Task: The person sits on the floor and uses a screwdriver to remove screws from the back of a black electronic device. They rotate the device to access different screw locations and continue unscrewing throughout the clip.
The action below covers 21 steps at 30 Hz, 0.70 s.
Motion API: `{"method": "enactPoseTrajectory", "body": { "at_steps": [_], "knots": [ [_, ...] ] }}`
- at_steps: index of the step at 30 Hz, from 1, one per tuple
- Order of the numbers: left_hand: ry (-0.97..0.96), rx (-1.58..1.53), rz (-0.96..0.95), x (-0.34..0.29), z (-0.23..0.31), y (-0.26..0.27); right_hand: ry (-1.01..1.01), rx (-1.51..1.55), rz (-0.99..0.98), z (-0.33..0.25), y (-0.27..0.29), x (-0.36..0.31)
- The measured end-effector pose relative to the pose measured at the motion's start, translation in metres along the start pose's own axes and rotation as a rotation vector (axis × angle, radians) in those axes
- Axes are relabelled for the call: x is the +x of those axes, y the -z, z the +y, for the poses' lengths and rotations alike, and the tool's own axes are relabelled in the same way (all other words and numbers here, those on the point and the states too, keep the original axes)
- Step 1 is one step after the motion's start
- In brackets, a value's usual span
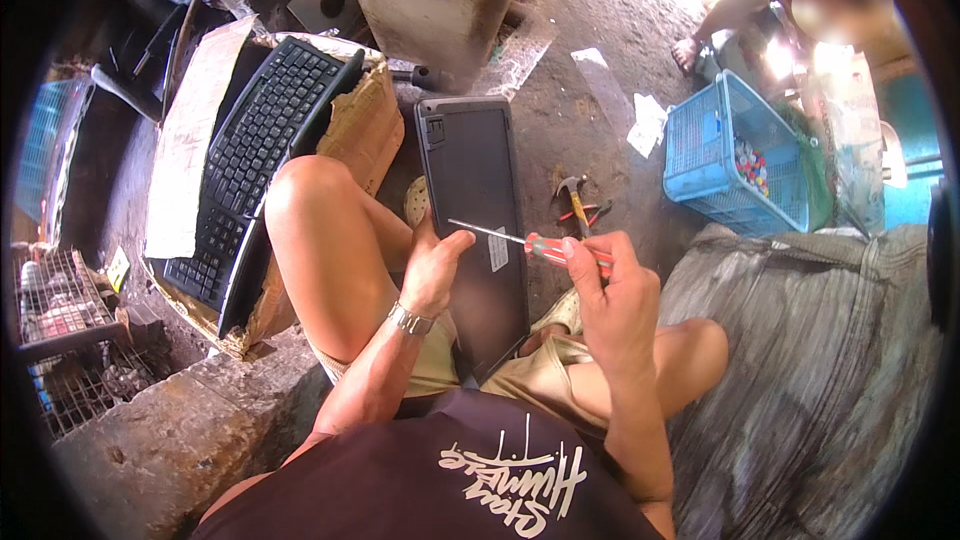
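Note:
A long black panel with a foot-like piece at its far corner and a white label, apparently a keyboard turned underside up (468, 165), stands between my thighs. My left hand (432, 275), a metal watch on its wrist, grips its left edge with the thumb on top; the fingers beneath are hidden. In my right hand (615, 285) is a screwdriver (548, 246) with a red and green handle. Its shaft points left across the panel, over the label; whether the tip touches cannot be told.
Another black keyboard (265, 130) lies keys up on a cardboard box (365, 130) to the left. A hammer (573, 202) and red-handled pliers (598, 212) lie on the ground ahead. A blue crate (700, 130) stands right, near a grey sack (800, 340). Another person (750, 5) sits far right.

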<state>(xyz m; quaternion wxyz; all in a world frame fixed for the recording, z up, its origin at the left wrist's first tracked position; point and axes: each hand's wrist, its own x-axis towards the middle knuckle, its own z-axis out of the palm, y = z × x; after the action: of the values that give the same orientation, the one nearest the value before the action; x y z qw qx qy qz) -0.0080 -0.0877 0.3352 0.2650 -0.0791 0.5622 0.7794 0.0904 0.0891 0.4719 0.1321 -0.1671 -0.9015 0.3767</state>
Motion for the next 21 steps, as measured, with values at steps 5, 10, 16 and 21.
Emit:
{"method": "enactPoseTrajectory", "body": {
  "at_steps": [5,10,16,21],
  "knots": [
    [0.022,-0.021,-0.077,-0.003,0.001,-0.012,0.356,0.023,-0.150,0.003,0.025,0.006],
    [0.089,-0.036,-0.116,-0.001,-0.001,-0.016,0.245,-0.097,-0.152,-0.002,0.034,0.003],
    [0.069,-0.075,-0.137,0.000,-0.005,-0.013,0.312,0.123,-0.105,-0.007,0.029,0.005],
    [0.052,-0.100,-0.124,0.001,-0.010,-0.016,0.192,0.056,-0.182,-0.012,0.030,0.002]
  ]
}}
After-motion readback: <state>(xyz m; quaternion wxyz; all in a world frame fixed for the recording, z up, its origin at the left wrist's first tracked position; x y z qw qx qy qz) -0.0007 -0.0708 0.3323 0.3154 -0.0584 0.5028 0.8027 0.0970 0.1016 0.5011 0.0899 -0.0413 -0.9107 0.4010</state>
